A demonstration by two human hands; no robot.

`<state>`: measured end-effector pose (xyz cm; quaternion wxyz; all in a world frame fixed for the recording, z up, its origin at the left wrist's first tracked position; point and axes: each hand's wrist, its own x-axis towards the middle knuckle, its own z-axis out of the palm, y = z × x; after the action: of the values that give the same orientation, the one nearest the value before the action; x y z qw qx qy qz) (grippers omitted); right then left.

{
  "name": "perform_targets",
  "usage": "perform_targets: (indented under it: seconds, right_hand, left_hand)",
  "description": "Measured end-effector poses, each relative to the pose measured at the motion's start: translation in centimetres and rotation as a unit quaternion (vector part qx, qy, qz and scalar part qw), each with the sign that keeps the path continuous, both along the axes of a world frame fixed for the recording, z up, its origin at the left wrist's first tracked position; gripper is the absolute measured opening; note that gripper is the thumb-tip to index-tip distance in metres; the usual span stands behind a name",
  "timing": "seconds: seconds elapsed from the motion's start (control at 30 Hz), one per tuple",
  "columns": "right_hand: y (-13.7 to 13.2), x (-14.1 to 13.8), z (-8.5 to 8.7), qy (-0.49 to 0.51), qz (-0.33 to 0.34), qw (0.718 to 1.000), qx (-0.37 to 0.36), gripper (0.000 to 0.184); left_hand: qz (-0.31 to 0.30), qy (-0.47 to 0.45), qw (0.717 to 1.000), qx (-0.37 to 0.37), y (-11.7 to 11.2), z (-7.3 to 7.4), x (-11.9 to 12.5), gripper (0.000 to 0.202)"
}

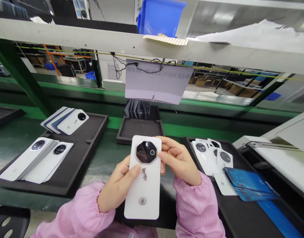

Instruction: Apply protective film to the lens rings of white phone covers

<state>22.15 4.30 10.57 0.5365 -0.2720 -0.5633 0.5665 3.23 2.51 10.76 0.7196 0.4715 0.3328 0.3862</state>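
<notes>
A white phone back cover (144, 185) is held upright between my two hands. It carries a black octagonal camera window (146, 152) near the top, dark lettering below it and a small round emblem lower down. My left hand (120, 178) grips its left edge, thumb on the front face and fingers behind. At the upper right edge, my right hand (178, 157) pinches the cover beside the camera window, its other fingers partly hidden behind. Pink sleeves cover both wrists.
Left, a black tray (80, 150) holds stacks of white covers (35, 162). Right, another dark tray (238, 215) bears more white covers (203, 158) and blue sheets (251, 181). A small black tray (139, 129) stands behind my hands, below a hanging panel (156, 81).
</notes>
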Motion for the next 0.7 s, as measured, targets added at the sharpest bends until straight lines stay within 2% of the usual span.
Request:
perform_targets:
  seconds: [0.33, 0.43, 0.5, 0.6, 0.63, 0.7]
  right_hand:
    - [0.2, 0.0, 0.2, -0.021, -0.008, 1.0, -0.005, 0.031]
    - [0.4, -0.2, 0.1, -0.074, -0.022, 0.997, -0.003, 0.036]
    - [0.9, -0.6, -0.5, -0.167, -0.055, 0.984, 0.001, 0.049]
    - [2.6, -0.8, -2.2, -0.325, -0.126, 0.937, 0.005, 0.073]
    - [3.6, -0.7, -3.0, -0.356, -0.146, 0.923, 0.0, 0.075]
    - [6.3, -0.1, -4.5, -0.37, -0.181, 0.911, -0.023, 0.067]
  left_hand:
    - [0.019, 0.044, 0.999, 0.009, 0.0, -0.5, -0.1, 0.025]
    - [0.033, 0.042, 0.999, 0.006, 0.5, -1.0, 0.2, 0.027]
    - [0.073, 0.034, 0.997, 0.006, 1.9, -1.9, 0.6, 0.03]
    - [0.184, 0.011, 0.983, 0.021, 5.9, -4.2, 1.0, 0.036]
    - [0.208, 0.008, 0.978, 0.024, 7.5, -5.0, 1.0, 0.038]
    - [0.248, 0.01, 0.969, 0.01, 10.1, -6.6, 0.7, 0.04]
